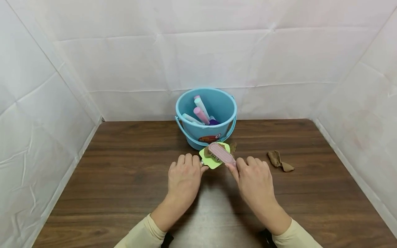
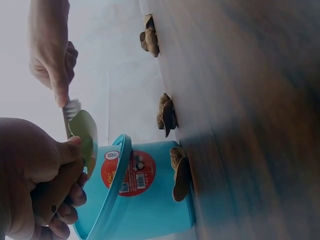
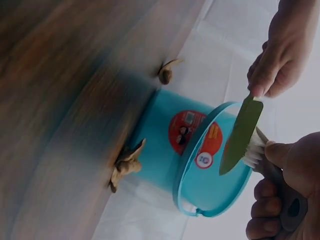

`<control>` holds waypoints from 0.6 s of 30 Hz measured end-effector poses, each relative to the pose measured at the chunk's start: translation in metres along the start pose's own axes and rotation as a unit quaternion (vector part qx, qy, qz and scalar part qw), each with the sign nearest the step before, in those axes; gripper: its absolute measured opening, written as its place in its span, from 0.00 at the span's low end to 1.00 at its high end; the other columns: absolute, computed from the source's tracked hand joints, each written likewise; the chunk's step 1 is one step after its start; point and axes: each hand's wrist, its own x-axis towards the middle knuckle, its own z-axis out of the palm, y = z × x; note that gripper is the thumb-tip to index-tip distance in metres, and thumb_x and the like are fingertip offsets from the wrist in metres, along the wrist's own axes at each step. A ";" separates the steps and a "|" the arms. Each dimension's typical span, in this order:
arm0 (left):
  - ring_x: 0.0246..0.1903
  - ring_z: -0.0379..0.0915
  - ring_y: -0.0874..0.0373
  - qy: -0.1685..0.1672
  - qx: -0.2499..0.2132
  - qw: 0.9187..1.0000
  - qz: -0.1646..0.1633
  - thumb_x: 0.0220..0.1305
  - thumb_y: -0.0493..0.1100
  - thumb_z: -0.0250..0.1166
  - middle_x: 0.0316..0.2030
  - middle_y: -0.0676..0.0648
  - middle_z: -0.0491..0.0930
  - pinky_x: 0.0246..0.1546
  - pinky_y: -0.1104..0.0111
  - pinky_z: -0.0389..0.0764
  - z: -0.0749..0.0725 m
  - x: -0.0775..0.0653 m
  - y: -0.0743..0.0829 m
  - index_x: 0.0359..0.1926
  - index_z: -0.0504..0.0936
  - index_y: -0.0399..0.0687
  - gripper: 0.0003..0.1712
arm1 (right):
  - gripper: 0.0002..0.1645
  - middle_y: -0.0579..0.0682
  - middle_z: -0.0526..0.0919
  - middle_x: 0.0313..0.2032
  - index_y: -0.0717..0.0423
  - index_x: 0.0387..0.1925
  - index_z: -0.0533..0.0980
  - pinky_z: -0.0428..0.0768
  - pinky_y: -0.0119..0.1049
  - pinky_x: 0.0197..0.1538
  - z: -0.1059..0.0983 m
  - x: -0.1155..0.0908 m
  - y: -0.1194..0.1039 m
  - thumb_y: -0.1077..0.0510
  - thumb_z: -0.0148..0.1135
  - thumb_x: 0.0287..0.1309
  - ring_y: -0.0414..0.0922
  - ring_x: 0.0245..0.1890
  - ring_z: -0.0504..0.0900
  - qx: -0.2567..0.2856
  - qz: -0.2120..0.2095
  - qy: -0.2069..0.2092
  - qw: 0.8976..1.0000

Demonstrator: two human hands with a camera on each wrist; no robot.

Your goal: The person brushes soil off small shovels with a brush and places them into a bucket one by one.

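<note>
In the head view, my left hand (image 1: 185,179) grips the handle (image 2: 59,192) of a small green shovel (image 1: 214,164), whose blade is raised off the table in front of the bucket. My right hand (image 1: 255,179) holds a pink brush (image 1: 221,153), its thumb along the handle. White bristles (image 3: 253,151) point down at the blade, and a brown piece shows beside them there. Behind the blade lies a crumpled dry leaf (image 1: 233,147). Another curled brown leaf (image 1: 279,161) rests on the table to the right of my right hand.
A blue bucket (image 1: 201,132) with its handle lowered stands at the back middle of the brown wooden table (image 1: 124,193). Pink and pale-blue handles (image 1: 201,115) stick up inside it. White sheeting (image 1: 124,62) closes off the back and both sides.
</note>
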 end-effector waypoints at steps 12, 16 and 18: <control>0.27 0.68 0.53 0.012 -0.005 0.999 0.033 0.54 0.67 0.69 0.24 0.48 0.69 0.23 0.65 0.66 -0.006 0.002 -0.002 0.27 0.78 0.45 0.29 | 0.29 0.50 0.65 0.17 0.56 0.20 0.67 0.60 0.41 0.22 -0.014 -0.004 -0.023 0.40 0.53 0.71 0.52 0.17 0.69 0.035 -0.039 0.031 0.998; 0.26 0.68 0.53 0.023 -0.010 0.999 0.033 0.53 0.68 0.68 0.24 0.48 0.69 0.23 0.65 0.66 -0.008 0.003 -0.002 0.26 0.77 0.45 0.29 | 0.30 0.49 0.62 0.16 0.56 0.19 0.66 0.58 0.41 0.23 -0.014 -0.003 -0.028 0.40 0.53 0.70 0.51 0.16 0.66 0.033 -0.035 0.035 0.998; 0.27 0.68 0.53 0.028 -0.009 0.999 0.028 0.55 0.68 0.67 0.24 0.48 0.69 0.23 0.65 0.67 -0.010 0.004 -0.003 0.27 0.77 0.45 0.29 | 0.30 0.49 0.60 0.16 0.55 0.19 0.65 0.57 0.40 0.23 -0.012 -0.001 -0.025 0.40 0.54 0.69 0.50 0.16 0.65 0.030 -0.033 0.040 0.998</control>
